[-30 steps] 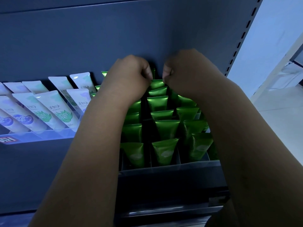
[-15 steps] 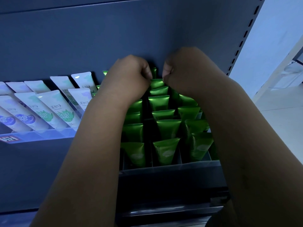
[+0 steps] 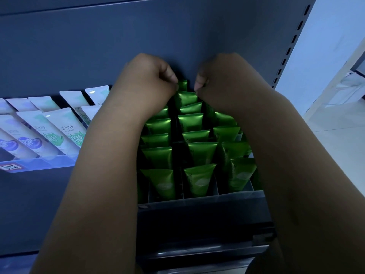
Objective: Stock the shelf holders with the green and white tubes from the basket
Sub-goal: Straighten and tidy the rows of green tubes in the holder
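**Both hands at the back of the holder**

Glossy green tubes (image 3: 199, 178), tapered with flat crimped ends, stand in three files inside the dark divided holder (image 3: 197, 200). At the holder's back, the left hand (image 3: 146, 80) pinches the rearmost tube (image 3: 182, 86) with curled fingers. The right hand (image 3: 223, 76) is curled beside that tube, and I cannot tell whether it grips anything. Smooth white tubes (image 3: 59, 131) lean left of the holder.

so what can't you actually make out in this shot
Head view only:
- Grip: left hand and right hand curl away from the camera, so whether they pinch the rearmost green tube is hidden by knuckles.
- Basket: out of frame.
- Left column of green tubes: partly behind the left forearm.
- Price label: blurred, cut by the left edge.
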Tool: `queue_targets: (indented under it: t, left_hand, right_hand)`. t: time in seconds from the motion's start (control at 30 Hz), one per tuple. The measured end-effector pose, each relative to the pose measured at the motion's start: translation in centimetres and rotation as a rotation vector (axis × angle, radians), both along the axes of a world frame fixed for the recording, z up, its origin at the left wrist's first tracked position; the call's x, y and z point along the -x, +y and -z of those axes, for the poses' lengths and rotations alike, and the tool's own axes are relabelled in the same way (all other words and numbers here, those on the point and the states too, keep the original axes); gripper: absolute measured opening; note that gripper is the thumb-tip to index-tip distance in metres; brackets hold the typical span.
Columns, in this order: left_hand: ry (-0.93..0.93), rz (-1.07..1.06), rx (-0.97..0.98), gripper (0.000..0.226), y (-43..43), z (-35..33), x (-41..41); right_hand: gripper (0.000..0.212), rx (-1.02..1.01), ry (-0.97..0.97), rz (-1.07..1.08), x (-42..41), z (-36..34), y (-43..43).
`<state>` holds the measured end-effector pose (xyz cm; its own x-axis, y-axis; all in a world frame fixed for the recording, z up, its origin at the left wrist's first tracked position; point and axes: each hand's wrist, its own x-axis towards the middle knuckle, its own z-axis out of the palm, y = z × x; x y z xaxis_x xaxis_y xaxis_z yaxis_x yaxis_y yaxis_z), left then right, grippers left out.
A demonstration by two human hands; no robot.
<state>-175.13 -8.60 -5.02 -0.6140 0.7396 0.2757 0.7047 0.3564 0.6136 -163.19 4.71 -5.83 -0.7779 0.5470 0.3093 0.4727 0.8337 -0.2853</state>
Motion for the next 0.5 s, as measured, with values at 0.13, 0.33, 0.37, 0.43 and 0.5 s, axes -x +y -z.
queue_targets:
  t: [0.13, 0.33, 0.37, 0.43, 0.5]
  left_hand:
    - [-0.011, -0.024, 0.003, 0.013, -0.51, -0.39, 0.14]
    - [-0.014, -0.044, 0.057, 0.016, -0.58, -0.19, 0.17]
    - [-0.01, -0.047, 0.069, 0.016, -0.5, -0.14, 0.16]
    - [0.005, -0.047, 0.085, 0.015, -0.35, -0.05, 0.13]
    - [0.017, -0.038, 0.097, 0.015, -0.2, 0.1, 0.1]
  right_hand:
    - [0.019, 0.005, -0.007, -0.003, -0.01, 0.03, -0.17]
    - [0.021, 0.011, -0.01, 0.005, 0.1, 0.02, -0.13]
    - [0.022, 0.01, -0.012, 0.0, 0.11, -0.03, -0.08]
    - [0.023, 0.008, -0.023, -0.004, 0.19, -0.15, -0.04]
    - [0.022, 0.008, -0.05, -0.009, 0.33, -0.22, 0.01]
